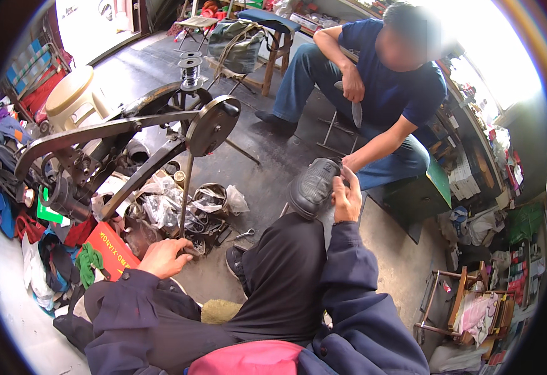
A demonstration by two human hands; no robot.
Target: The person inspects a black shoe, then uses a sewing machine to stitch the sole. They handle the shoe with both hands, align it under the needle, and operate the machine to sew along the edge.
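My right hand grips a black shoe above my raised right knee. The shoe is tilted, and a co-worker's hand behind it is partly hidden. My left hand is closed on a dark piece at the lower end of an upright metal rod; what exactly it is, I cannot make out. The rod belongs to a metal hand-cranked machine with a spool on top, at my left.
A co-worker in dark blue sits opposite, holding a pale flat object. Bags and scraps, a red box and a cream stool lie left. A green box and wooden frame stand right.
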